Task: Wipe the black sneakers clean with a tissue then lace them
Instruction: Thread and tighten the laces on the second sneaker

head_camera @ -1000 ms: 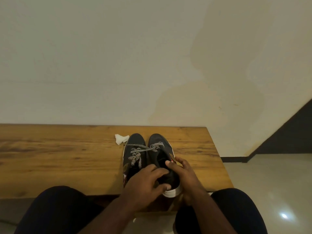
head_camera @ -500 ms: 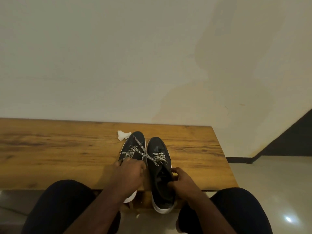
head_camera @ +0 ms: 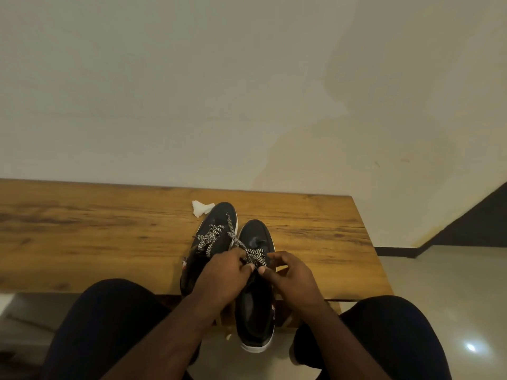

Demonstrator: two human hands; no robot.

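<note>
Two black sneakers with white soles stand side by side on a wooden bench, toes toward the wall. The left sneaker carries a bunch of black-and-white patterned lace. The right sneaker juts past the bench's near edge, heel over the floor. A patterned lace lies bunched across its tongue. My left hand and my right hand meet over that sneaker, both pinching the lace. A crumpled white tissue rests by the left sneaker's toe.
A pale wall rises right behind the bench. The bench ends at the right, with shiny tiled floor beyond. My knees in dark trousers frame the near edge.
The right sneaker has slid toward me over the bench edge. My left hand left the left sneaker and joined my right hand on the lace over the right sneaker.
</note>
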